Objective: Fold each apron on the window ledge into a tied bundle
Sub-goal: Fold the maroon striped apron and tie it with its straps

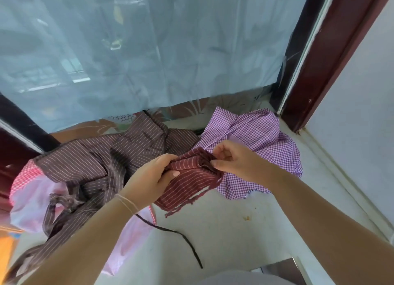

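A dark red striped apron (189,185), folded into a compact bundle, is held above the pale window ledge (223,237). My left hand (152,176) grips its left side, thumb on top. My right hand (236,159) pinches the fabric at the bundle's upper right edge. Frayed ties (185,205) hang from the bundle's lower edge. A brown striped apron (102,167) lies spread out to the left. A purple checked apron (258,148) lies crumpled behind and to the right. A pink and red checked apron (32,191) sits under the brown one at the far left.
A pale blue curtain (149,50) hangs behind the ledge. A dark red window frame (332,56) and a white wall (366,105) close off the right side. A dark strap (181,240) trails across the ledge toward me.
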Available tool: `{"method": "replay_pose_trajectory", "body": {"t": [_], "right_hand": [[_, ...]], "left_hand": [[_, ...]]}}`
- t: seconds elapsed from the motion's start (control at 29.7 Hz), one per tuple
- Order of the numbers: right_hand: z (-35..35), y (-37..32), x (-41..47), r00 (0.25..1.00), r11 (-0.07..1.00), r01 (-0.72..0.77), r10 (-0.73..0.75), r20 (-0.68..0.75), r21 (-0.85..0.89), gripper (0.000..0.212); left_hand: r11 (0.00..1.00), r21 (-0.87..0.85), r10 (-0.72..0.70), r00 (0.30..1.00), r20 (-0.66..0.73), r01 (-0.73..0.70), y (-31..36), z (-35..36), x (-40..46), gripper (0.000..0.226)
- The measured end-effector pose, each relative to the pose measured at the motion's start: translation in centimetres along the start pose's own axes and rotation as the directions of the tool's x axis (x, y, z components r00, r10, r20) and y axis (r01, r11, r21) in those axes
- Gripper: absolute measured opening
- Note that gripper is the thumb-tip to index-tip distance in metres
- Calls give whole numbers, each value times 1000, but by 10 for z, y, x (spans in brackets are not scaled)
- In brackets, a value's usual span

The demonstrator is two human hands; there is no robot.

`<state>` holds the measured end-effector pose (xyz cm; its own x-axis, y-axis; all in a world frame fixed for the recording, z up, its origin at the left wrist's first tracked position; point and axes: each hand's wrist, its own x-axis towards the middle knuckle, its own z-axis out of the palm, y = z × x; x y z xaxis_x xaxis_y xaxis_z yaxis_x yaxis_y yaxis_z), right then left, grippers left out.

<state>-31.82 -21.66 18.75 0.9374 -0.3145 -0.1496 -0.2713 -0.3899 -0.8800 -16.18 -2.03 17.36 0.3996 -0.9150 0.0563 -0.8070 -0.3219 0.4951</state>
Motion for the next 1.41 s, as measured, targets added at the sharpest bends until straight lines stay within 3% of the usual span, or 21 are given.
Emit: {"method": "replay_pose_trajectory", "body": {"t": [0.2,0.3,0.37,0.44,0.47,0.54,0.61,0.67,0.71,0.77,1.01,1.21,1.31,1.38,1.41], "right_hand": [[-2,0,10,979,920,14,-92,-182,-392,10],[-6,-3,15,975,910,-32,-64,-215,-414,22],[-8,-7,17,960,920,-68,-45,-277,-385,31],[-10,-11,18,938,950,-86,-23,-345,-300,36],[-10,-14,18,937,974,-82,3,-348,-213,36],[-3,-17,15,959,997,-74,72,-276,0,32],[16,-18,10,982,986,-86,109,-154,145,28],[38,-15,6,988,966,-124,142,-64,227,29],[47,-12,5,985,950,-147,167,-49,277,30],[57,-5,4,972,907,-187,225,-60,376,32],[58,4,6,968,886,-204,245,-47,417,33],[45,8,7,981,929,-170,190,-30,328,41],[26,1,2,983,947,-176,155,95,269,43],[9,-6,-3,982,922,-145,90,166,358,37],[1,-12,-3,989,880,-125,76,124,458,35]], "left_hand": [[989,134,-52,999,-15,54,5,-4,4,26],[977,194,-93,996,-14,94,3,1,9,25],[978,124,-170,985,7,168,3,6,13,23],[939,-106,-327,945,6,326,5,10,19,19],[877,-263,-417,909,-4,401,5,13,22,19],[662,-574,-581,814,12,482,9,20,29,23],[328,-843,-679,727,104,427,15,27,37,26],[-50,-960,-680,695,235,276,24,28,44,25],[-167,-962,-663,698,271,215,27,27,47,26],[-249,-955,-642,710,288,162,31,25,49,27],[-330,-936,-622,716,317,127,19,20,54,47],[-235,-966,-611,756,234,109,12,12,55,43],[-167,-976,-612,761,213,138,10,8,54,41],[-113,-977,-609,764,211,180,10,6,51,45],[-95,-974,-602,767,222,207,9,6,50,47]]}}
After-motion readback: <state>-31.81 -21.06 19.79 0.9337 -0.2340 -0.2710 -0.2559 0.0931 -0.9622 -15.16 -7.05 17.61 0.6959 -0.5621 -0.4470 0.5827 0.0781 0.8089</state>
